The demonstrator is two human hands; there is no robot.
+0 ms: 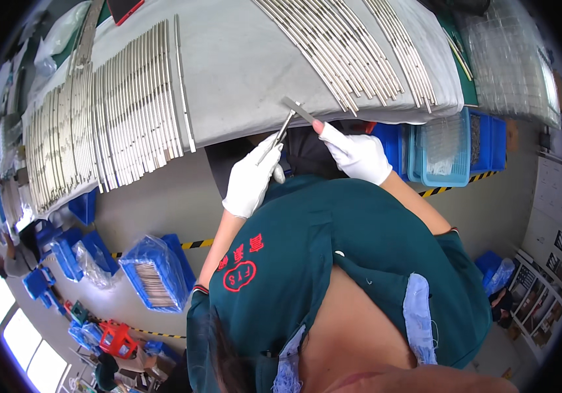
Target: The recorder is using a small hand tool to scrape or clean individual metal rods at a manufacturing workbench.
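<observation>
Just off the near edge of a worktop [232, 82] covered in pale grey cloth, a person's two white-gloved hands meet in front of a dark green shirt [274, 216]. The left hand [252, 175] holds a slim silver metal rod [285, 127], slanting up toward the worktop; the right hand [357, 155] holds a flat grey metal strip [300, 110], which crosses the rod close to its upper end. Whether they press together or merely overlap is hard to tell.

The likeliest mishap is a slip. Smooth metal in fabric gloves could slide, and with the crossing at the very rim of the worktop, a dropped rod might fall to the floor. If the strip skidded along the rod, it could scratch the finish or nick the right hand's bare fingertip [318, 126], which pokes out of its glove.

The left fingers are closed around the rod, wrapped along its lower part. The right fingers are pinched together on the strip's near end, its far end projecting freely. Neither hand touches the silver rods laid in rows at left [133, 101] and right [333, 52].
</observation>
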